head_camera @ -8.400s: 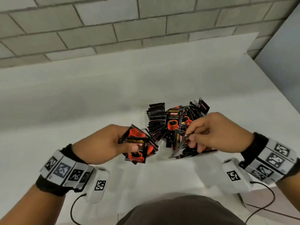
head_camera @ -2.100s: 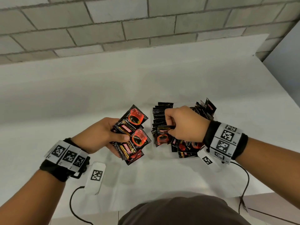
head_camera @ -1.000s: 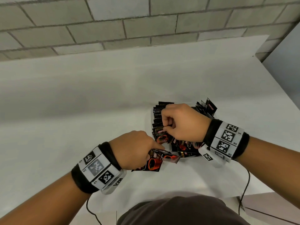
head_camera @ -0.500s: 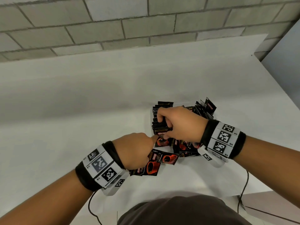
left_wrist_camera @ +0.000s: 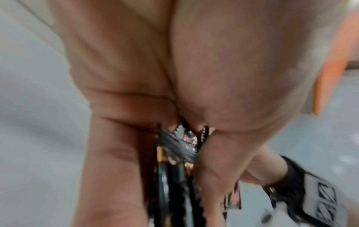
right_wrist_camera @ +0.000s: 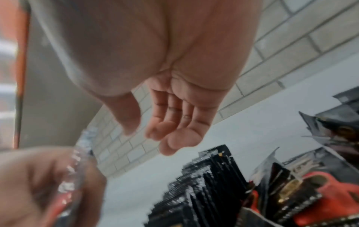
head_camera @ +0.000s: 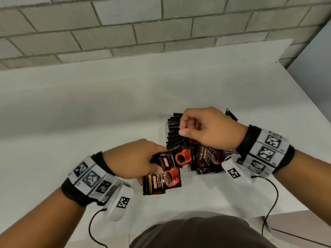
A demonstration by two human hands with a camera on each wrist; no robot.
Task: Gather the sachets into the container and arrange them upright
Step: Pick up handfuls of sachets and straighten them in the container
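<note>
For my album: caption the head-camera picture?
Left hand grips a bunch of black-and-red foil sachets; right hand, empty, hovers over the upright black sachet row.

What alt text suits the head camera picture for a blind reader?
A person's left hand grips a fan of black-and-red foil sachets while the right hand, fingers loosely curled, hovers over a packed row of upright black sachets on a white table.

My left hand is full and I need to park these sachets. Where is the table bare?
Bare table runs wide between the wall and both hands, and left of the left hand. Crowded: the packed sachets under the right hand, and cables near the front edge.
</note>
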